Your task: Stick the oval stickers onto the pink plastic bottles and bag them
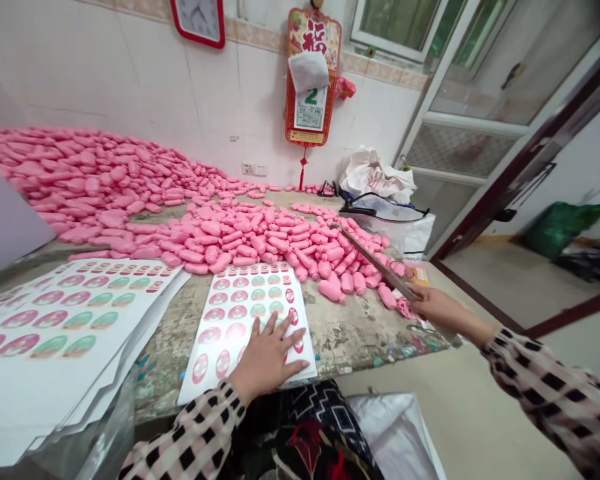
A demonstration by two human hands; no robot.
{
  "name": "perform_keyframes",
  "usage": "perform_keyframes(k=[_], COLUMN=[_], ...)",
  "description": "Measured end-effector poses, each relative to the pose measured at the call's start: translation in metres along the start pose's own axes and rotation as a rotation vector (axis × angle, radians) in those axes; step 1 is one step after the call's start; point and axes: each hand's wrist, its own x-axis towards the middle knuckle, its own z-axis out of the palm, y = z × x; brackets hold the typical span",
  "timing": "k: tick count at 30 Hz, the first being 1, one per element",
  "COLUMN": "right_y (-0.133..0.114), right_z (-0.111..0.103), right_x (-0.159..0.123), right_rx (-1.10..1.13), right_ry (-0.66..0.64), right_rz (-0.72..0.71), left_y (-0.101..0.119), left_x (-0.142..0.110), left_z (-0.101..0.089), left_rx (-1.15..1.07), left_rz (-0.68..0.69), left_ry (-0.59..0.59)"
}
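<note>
Fingers spread, my left hand [267, 351] lies flat on a sheet of printed stickers [203, 343] near the table's front edge. The sheet carries rows of pink and green oval and dome-shaped labels. Out to the right, my right hand [434, 307] is wrapped round the near end of a long, thin, flat bar [373, 261], wooden or metal, I cannot tell which. The bar's far end reaches into a heap of small pink bottle-shaped pieces [260, 233]. Several of these pieces lie just left of the bar, close to my right hand.
A stack of similar sticker sheets [30, 393] overhangs the table's front left. A larger pink pile [80, 173] fills the back left. White bags [377, 177] and a clear zip bag [387, 213] stand at the back right. A white sack [400, 427] lies below the table [365, 333].
</note>
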Motion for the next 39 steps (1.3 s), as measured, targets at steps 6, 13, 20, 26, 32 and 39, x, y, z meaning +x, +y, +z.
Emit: perform_keyframes(k=[6, 13, 20, 26, 32, 39], right_y=[0.007, -0.007, -0.052, -0.154, -0.266, -0.296], right_z=[0.051, 0.091, 0.063, 0.065, 0.106, 0.166], right_x=[-0.07, -0.094, -0.05, 0.003, 0.042, 0.077], right_rx=[0.523, 0.609, -0.03, -0.422, -0.637, -0.796], right_ry=[0.021, 0.244, 0.357, 0.388, 0.436, 0.389], right_rz=[0.033, 0.013, -0.016, -0.429, -0.86, -1.161], left_y=[-0.001, -0.004, -0.001, -0.002, -0.005, -0.006], left_x=[0.002, 0.003, -0.002, -0.004, -0.005, -0.007], left_z=[0.004, 0.007, 0.003, 0.003, 0.004, 0.0], left_rx=[0.036, 0.071, 0.009, -0.041, -0.081, -0.136], left_rz=[0.014, 0.032, 0.001, -0.006, 0.0, 0.021], left_ry=[0.034, 0.046, 0.016, 0.027, 0.024, 0.049])
